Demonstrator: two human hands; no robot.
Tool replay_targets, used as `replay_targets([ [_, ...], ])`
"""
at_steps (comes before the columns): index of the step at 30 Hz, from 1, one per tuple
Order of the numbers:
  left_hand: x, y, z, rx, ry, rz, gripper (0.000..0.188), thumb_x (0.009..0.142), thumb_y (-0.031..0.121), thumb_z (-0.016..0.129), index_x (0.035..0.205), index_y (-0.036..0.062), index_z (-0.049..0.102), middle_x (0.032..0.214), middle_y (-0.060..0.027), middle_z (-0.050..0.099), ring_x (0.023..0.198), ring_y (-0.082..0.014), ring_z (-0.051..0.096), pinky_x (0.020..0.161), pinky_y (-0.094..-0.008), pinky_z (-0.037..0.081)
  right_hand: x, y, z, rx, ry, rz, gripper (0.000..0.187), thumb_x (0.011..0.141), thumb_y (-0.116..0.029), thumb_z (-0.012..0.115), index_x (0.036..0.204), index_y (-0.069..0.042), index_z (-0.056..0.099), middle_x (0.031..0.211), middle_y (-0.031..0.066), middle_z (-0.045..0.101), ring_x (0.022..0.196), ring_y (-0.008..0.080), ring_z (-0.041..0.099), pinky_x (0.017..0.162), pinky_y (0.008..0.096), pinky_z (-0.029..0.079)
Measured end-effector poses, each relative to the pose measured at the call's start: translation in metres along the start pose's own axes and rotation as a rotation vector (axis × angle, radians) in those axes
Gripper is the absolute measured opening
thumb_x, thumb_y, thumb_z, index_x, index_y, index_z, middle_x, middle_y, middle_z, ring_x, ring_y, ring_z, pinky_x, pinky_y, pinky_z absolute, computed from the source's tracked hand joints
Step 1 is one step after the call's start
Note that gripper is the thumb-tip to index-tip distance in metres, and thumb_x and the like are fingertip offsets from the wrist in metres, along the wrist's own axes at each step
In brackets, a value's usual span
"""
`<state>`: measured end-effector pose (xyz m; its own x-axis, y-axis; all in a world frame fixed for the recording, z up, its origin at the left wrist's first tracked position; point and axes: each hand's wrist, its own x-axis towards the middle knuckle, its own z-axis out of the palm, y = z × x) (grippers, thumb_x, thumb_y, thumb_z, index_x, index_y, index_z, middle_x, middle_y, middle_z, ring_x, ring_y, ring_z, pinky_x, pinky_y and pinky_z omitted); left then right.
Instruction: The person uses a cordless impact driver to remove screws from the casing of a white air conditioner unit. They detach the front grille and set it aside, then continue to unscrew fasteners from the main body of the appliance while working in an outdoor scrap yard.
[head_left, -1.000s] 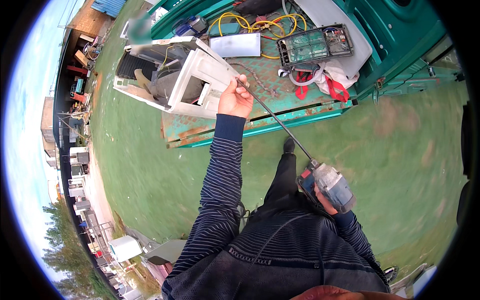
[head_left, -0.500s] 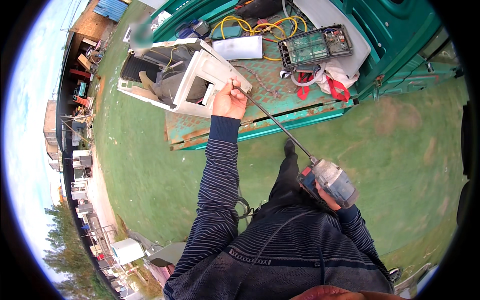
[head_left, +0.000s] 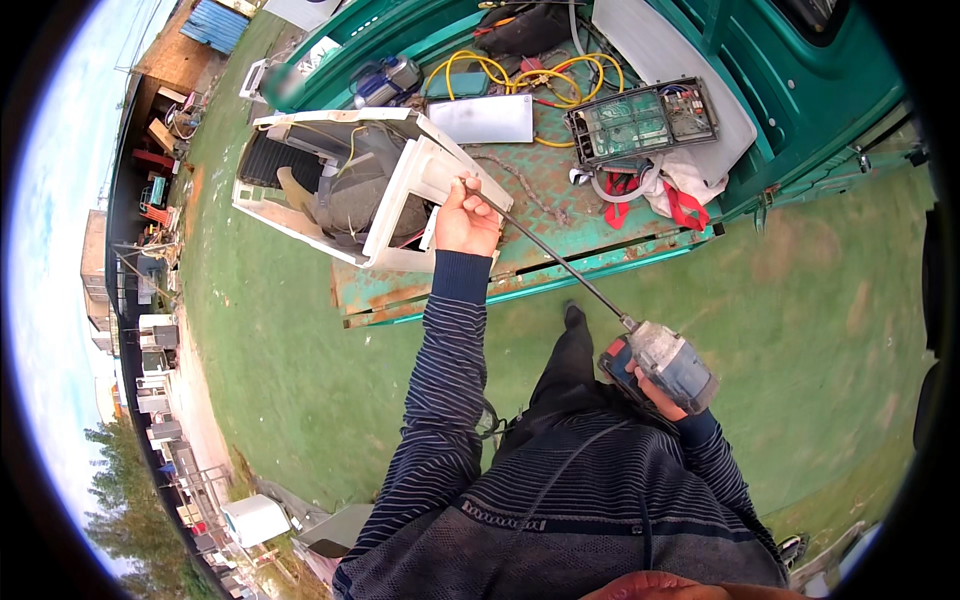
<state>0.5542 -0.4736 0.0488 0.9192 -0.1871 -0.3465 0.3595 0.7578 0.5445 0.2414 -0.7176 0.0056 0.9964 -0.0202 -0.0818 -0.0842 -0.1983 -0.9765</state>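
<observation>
My right hand (head_left: 662, 394) grips a worn grey and dark blue cordless impact driver (head_left: 672, 362) low on the right, in front of my body. From its chuck a long thin driver bit (head_left: 565, 263) runs up and left. The fingers of my left hand (head_left: 468, 224) are closed in a pinch around the far end of this bit; the exact tip is partly covered by them. Just behind and left of that hand is an opened white appliance casing (head_left: 400, 212), lying tilted, with a dark grille and dusty inner parts showing.
The casing rests on the rusty green truck bed (head_left: 520, 240). Farther back are a white panel (head_left: 480, 119), yellow hoses (head_left: 560, 75), a circuit board in a black frame (head_left: 640, 120) and a white and red cloth (head_left: 680, 190). A raised green side wall (head_left: 775, 70) bounds the bed at right.
The truck bed, casing and left hand sit slightly lower in the picture, as the view has shifted. Both hands keep the same hold on the driver and its bit.
</observation>
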Motion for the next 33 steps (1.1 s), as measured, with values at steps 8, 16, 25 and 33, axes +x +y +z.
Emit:
replay_targets([
  [8,0.030,0.002,0.006,0.005,0.031,0.020,0.016,0.103,0.025,0.045,0.106,0.0118,0.053,0.086,0.0044,0.057,0.058,-0.0027,0.043,0.053,-0.0181,0.040,0.020,-0.006,0.011,0.012,0.130,0.140,0.038,0.078,-0.017,0.076,0.113,-0.007,0.064,0.108,0.0079,0.069,0.100,0.0231,0.066,0.086,0.0361,0.051],
  [16,0.032,0.005,0.023,-0.040,-0.036,0.050,0.015,0.103,0.023,0.043,0.105,0.0116,0.053,0.087,0.0023,0.056,0.059,-0.0040,0.044,0.055,-0.0191,0.041,0.047,0.004,-0.011,0.223,0.035,0.101,0.034,0.084,-0.010,0.068,0.116,-0.005,0.058,0.100,0.0055,0.066,0.088,0.0177,0.060,0.079,0.0300,0.048],
  [25,0.037,0.003,0.010,-0.072,-0.011,0.019,0.013,0.101,0.019,0.049,0.103,0.0081,0.057,0.089,-0.0003,0.060,0.064,-0.0030,0.053,0.060,-0.0173,0.052,0.066,-0.006,-0.047,0.243,-0.172,0.151,0.031,0.085,-0.008,0.065,0.116,-0.004,0.058,0.103,0.0063,0.065,0.094,0.0166,0.061,0.084,0.0303,0.049],
  [33,0.054,0.000,0.007,-0.105,-0.128,-0.054,0.016,0.101,0.016,0.046,0.107,0.0049,0.056,0.091,-0.0026,0.060,0.060,-0.0044,0.051,0.061,-0.0194,0.054,0.085,-0.038,-0.035,-0.016,-0.016,-0.013,0.027,0.081,-0.007,0.070,0.107,-0.006,0.063,0.089,0.0026,0.070,0.085,0.0197,0.066,0.079,0.0322,0.051],
])
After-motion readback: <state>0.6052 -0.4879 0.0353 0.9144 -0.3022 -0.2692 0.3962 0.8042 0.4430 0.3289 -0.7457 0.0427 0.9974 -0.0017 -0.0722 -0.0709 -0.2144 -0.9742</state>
